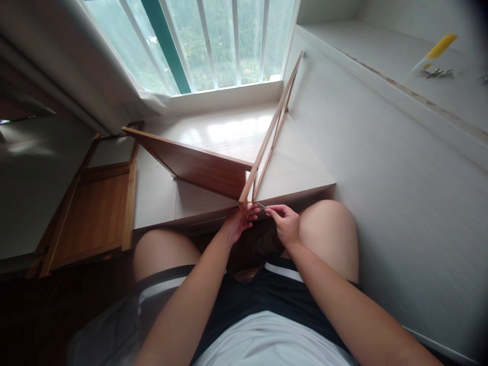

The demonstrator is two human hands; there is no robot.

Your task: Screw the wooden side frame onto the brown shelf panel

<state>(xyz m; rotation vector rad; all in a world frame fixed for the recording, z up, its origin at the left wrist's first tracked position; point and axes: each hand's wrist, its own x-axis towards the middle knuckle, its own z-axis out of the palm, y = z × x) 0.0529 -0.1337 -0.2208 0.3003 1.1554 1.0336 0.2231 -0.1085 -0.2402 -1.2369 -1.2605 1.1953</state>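
Left grip around near end of wooden frame.

Bright window, green post across it, greenery outside, pale curtain beside it

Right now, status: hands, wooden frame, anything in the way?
Left hand at near end of wooden frame. Right hand pinching thin rod, tip at same end. Frame on edge. Brown panel close on its left.
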